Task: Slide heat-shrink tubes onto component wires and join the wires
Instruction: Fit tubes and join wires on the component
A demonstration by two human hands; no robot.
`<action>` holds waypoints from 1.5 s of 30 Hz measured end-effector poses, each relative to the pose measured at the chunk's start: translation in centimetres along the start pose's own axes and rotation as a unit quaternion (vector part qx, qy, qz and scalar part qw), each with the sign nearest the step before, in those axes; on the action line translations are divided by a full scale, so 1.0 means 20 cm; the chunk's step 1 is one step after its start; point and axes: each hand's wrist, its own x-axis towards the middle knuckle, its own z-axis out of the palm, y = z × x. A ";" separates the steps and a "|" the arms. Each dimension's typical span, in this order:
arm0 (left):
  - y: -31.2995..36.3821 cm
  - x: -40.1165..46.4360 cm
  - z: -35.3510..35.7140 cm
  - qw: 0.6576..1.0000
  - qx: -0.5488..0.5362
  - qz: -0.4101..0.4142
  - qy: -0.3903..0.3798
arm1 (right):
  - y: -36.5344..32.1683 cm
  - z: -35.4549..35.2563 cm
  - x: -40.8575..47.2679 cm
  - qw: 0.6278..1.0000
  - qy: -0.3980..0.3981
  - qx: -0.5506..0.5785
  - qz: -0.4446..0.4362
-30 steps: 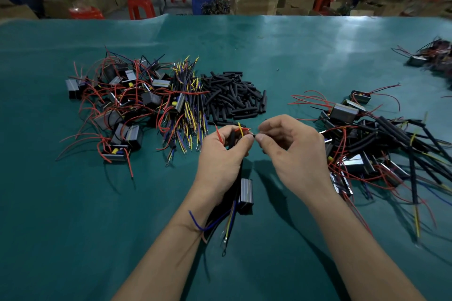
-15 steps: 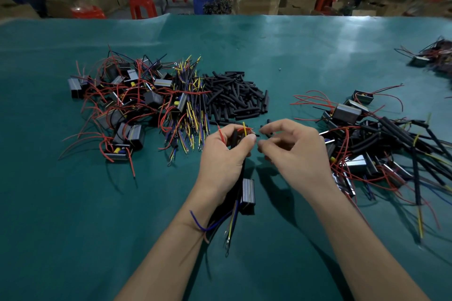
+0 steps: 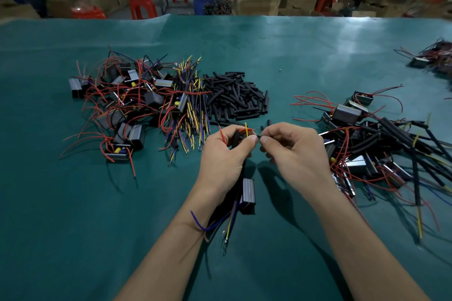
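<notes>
Centre of frame: left hand (image 3: 226,154) gripping component wires (image 3: 245,129), right hand (image 3: 291,151) pinching a heat-shrink tube (image 3: 262,128) just beside them. Component (image 3: 247,195) dangling below the left wrist. Risk: tube missing the wire tip, or slipping from so light a pinch.

1 head view, looking forward and down across green table (image 3: 73,227), close above hands.

Right hand (image 3: 293,151) perhaps nearer left hand (image 3: 225,156).

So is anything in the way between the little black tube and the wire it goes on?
Nothing visible. The right hand pinches the little black tube right beside the wire ends held by the left hand, with only a small open gap between.
</notes>
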 end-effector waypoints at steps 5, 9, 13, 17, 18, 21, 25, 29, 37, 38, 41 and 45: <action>0.00 0.00 0.00 0.999 -0.030 -0.020 -0.011 | -0.01 -0.03 0.01 0.966 -0.060 0.213 0.130; 0.00 0.01 -0.02 0.999 -0.041 -0.026 0.017 | 0.00 -0.01 0.00 0.983 -0.043 0.153 0.088; 0.00 0.01 -0.02 0.999 -0.039 -0.023 0.023 | 0.01 0.02 -0.02 1.000 0.010 0.004 0.000; 0.00 0.02 -0.02 0.998 -0.038 -0.028 0.030 | -0.02 0.03 -0.05 0.977 0.075 -0.124 -0.154; 0.00 0.02 -0.02 0.998 -0.039 -0.031 0.028 | -0.02 0.04 -0.05 0.968 0.083 -0.150 -0.186; 0.01 0.02 -0.02 0.999 -0.036 -0.036 0.019 | -0.01 0.03 -0.05 0.950 0.093 -0.189 -0.231; 0.02 0.02 -0.03 0.999 -0.030 -0.039 0.003 | 0.00 0.01 -0.04 0.941 0.094 -0.202 -0.254; 0.03 0.02 -0.04 0.999 -0.020 -0.042 -0.005 | -0.01 0.01 -0.04 0.938 0.098 -0.196 -0.268; 0.02 0.00 -0.03 0.999 -0.023 -0.040 -0.018 | -0.02 0.03 -0.04 0.975 0.102 -0.107 -0.163; 0.02 0.00 -0.03 0.999 -0.024 -0.040 -0.019 | -0.02 0.03 -0.04 0.979 0.105 -0.090 -0.148; 0.03 0.00 -0.02 0.998 -0.028 -0.041 -0.023 | -0.01 0.04 -0.04 0.988 0.104 -0.049 -0.105; 0.03 0.00 -0.02 0.999 -0.032 -0.035 -0.018 | 0.00 0.05 -0.02 0.993 0.099 -0.015 -0.055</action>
